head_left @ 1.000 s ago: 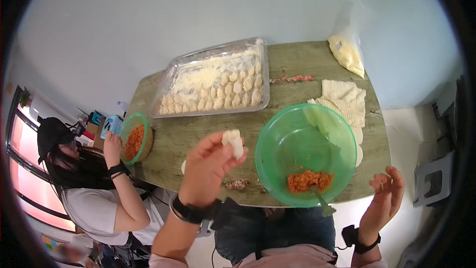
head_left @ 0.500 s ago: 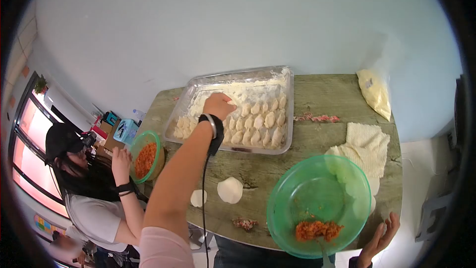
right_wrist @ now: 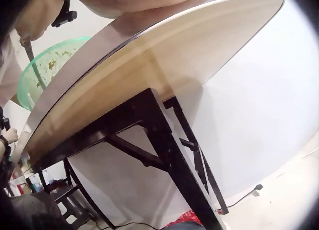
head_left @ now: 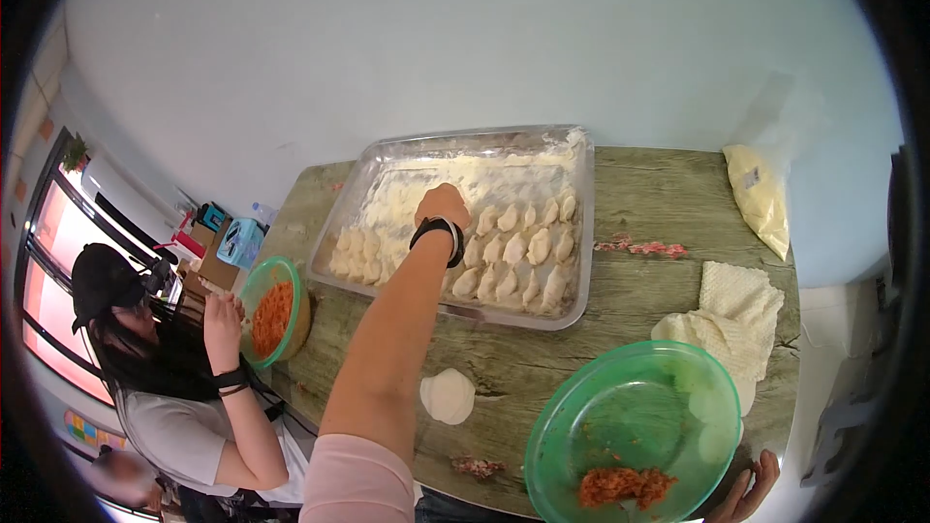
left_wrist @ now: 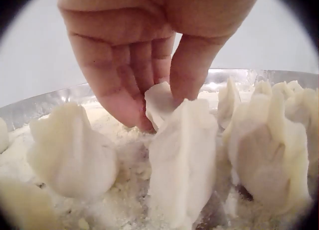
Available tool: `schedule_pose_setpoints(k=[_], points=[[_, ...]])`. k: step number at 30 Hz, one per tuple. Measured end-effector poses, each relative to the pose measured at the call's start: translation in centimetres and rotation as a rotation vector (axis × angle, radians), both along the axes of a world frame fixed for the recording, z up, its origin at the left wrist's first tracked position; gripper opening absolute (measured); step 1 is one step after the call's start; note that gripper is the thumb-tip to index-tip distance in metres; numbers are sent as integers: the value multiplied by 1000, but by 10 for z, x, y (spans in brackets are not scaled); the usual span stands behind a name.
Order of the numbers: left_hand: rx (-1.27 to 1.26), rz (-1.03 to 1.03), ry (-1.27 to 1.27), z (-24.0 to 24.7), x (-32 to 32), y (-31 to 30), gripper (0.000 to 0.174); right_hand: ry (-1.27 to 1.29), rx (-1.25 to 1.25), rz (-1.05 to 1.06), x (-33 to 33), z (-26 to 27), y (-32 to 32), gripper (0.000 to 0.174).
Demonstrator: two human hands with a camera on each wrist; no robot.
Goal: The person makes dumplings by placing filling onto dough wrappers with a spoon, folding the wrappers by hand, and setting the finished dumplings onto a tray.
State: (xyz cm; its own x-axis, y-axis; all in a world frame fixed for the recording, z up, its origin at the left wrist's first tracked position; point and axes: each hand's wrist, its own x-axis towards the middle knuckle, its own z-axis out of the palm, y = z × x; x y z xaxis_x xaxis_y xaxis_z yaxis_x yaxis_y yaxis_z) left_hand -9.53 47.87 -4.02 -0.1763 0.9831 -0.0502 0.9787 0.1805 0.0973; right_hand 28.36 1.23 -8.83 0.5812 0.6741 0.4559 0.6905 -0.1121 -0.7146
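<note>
- A grey-green wooden table (head_left: 630, 203) stands against a plain white wall. The right wrist view shows its pale underside and dark legs, with open floor beneath.
- On the far half of the table lies a clear rectangular tray (head_left: 455, 140), its floor dusted with flour.
- The dumpling (left_wrist: 158, 103) stands on that flour near the tray's middle, at the end of the rows.
- The left hand (head_left: 443, 203) reaches in over the tray's near rim, and its thumb and fingertips pinch the dumpling's top.
- In the left wrist view, other finished dumplings (head_left: 523, 252) stand close by at 3, 6 and 9 o'clock of the held one. Whether the nearest touches it cannot be told.
- The rows fill the tray from 3 to 5 o'clock of the hand, and a shorter row runs along the near rim at 8 o'clock. The floured floor from 10 to 1 o'clock is free.
- A round wrapper (head_left: 448, 395) lies flat at 6 o'clock of the tray, near the table's front edge.
- A large green bowl (head_left: 581, 397) sits at 5 o'clock by the front edge, with orange filling (head_left: 625, 486) low in it.
- The right hand (head_left: 748, 492) shows at 4 o'clock of the bowl, half cut off, with loose fingers holding nothing visible.
- A pale cloth (head_left: 731, 315) lies at 1 o'clock of the bowl.
- At 9 o'clock, at the table's end, a second person has a hand beside a smaller green bowl (head_left: 274, 310).
</note>
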Motion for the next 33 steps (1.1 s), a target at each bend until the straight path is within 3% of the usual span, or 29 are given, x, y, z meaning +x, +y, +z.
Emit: schedule_pose_setpoints(k=[5, 7, 8, 14, 15, 18, 20, 25, 30, 33], points=[[-9, -36, -11, -6, -3, 3, 16, 49, 13, 8, 1, -3, -2, 31], [-106, 43, 17, -4, 0, 4, 34, 27, -4, 17, 3, -4, -2, 31], [-106, 37, 14, -3, 1, 3, 34, 8, -21, 26, 4, -4, -2, 31], [121, -40, -154, 14, -6, -15, 37, -38, -105, 73, 14, -15, -8, 31], [166, -22, -229, 25, -1, -24, 36, 194, -18, 45, 13, -28, -8, 33], [307, -178, -419, 39, 0, -39, 38, 108, -83, 52, 7, -14, -1, 30], [284, -331, -763, 25, -18, -29, 38, 78, -92, 69, 8, -18, 0, 35], [15, -267, -1045, 111, 42, -145, 40, -118, -183, 80, -4, 17, 16, 44], [-24, -352, -1121, 127, 71, -224, 37, -212, -257, 121, -2, 24, 15, 52], [-78, -404, -1210, 131, 79, -265, 32, -237, -268, 258, 5, 24, 17, 52]])
